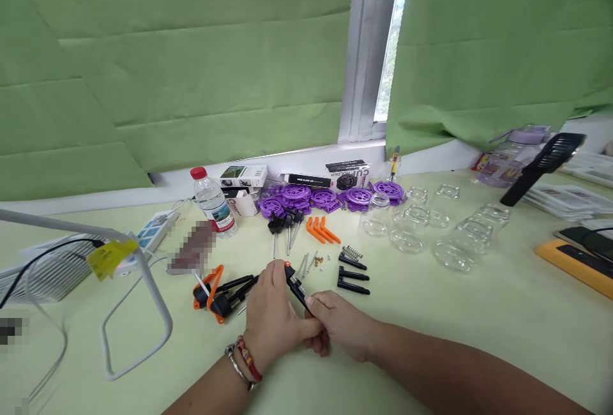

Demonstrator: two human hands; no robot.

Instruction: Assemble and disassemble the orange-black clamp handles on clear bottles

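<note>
Both hands meet around a slim black rod-like part [297, 290] at the front middle of the table. My left hand [271, 313], with a red and a silver bracelet at the wrist, closes over its upper end, where a small orange spot shows. Lower down, my right hand [342, 325] grips the rod between thumb and fingers. Left of them lie black parts with orange levers [216, 294]. Black tubes [353, 276] and small springs [352, 253] rest to the right. Metal pins [305, 264], tiny brass pieces [318, 262] and orange levers [322, 230] lie just beyond.
Purple wheel-like parts [297, 195] and boxes [347, 175] line the back. A water bottle [214, 203] stands back left, near a power strip [154, 231] and a white metal stand [160, 303]. Clear jars [454, 252], a black slotted spatula [543, 166] and a jug [510, 156] are at right.
</note>
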